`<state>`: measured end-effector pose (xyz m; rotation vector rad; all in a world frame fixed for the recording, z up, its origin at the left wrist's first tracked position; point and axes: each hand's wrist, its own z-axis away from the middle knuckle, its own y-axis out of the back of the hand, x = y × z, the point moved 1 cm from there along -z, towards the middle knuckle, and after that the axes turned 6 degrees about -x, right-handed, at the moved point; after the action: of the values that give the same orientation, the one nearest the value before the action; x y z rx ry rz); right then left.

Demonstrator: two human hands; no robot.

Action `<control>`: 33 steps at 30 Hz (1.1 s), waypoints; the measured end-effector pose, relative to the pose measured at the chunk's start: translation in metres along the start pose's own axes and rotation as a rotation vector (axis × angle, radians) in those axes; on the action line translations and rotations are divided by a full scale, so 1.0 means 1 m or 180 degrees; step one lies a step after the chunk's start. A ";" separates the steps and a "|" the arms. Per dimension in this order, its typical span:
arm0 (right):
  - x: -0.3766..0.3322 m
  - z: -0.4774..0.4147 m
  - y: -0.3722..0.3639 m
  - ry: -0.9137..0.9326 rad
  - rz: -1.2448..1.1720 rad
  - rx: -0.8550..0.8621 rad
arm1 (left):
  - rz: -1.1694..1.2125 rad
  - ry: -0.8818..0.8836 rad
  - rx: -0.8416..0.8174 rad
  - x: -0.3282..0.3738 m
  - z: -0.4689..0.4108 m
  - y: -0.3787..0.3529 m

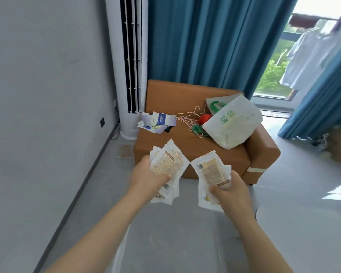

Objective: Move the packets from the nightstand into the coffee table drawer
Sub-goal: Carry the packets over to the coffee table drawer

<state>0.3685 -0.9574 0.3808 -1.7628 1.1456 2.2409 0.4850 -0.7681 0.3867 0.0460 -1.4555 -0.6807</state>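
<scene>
A tan-orange leather armchair (195, 138) stands against teal-blue curtains (215, 42), with a tall white tower air conditioner (126, 66) just beside its left side. On the armchair seat lies a white fabric tote bag with green handles and green print (232, 123), tipped on its side; what it holds cannot be seen. Beside the bag lie thin wire hangers (187, 119) and something red and green (202, 123), and at the seat's left edge sits a loose pile of blue-and-white leaflets (158, 122).

In front of the armchair, above the grey floor (175, 233), the left hand (148, 174) has its grip pinched on a fanned stack of clear-and-white plastic packets with pale orange contents (167, 166). The right hand (230, 192) pinches a second stack of the same packets (211, 172), barcodes showing on both.
</scene>
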 end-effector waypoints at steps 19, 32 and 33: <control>0.031 -0.210 0.087 -0.0633 -0.0170 0.1171 | -0.0132 -0.0671 -0.1300 0.131 -0.248 -0.130; 0.076 -0.370 0.187 -0.0940 -0.0212 0.1496 | -0.0114 -0.0837 -0.1864 0.221 -0.401 -0.266; 0.080 -0.383 0.193 -0.0959 -0.0208 0.1538 | -0.0122 -0.0853 -0.1898 0.224 -0.416 -0.277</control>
<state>0.5596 -1.3499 0.3840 -1.2138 1.3829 1.8921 0.7492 -1.2482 0.4066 -0.4962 -1.4517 -1.1620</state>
